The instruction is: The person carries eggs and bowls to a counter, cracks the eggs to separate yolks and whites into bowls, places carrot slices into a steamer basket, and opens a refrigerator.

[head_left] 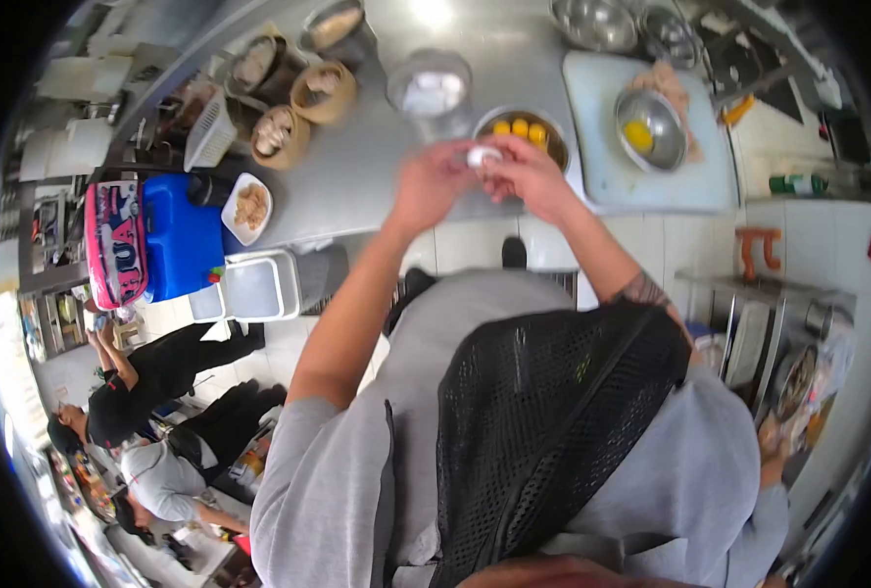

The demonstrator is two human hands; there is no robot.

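Eggshell upper ctr of frame, just below bowl w/ yolks. R hand pinching it; L hand bent alongside, blurred, can't tell if gripping.

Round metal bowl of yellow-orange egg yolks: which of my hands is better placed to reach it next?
Probably your right hand: it's right beside the bowl, while your left hand is farther left.

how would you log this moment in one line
left grip: at white egg, contact blurred | right grip: holding egg | egg whole or cracked: unclear | ahead: bowl with yolks | on cutting board: metal bowl
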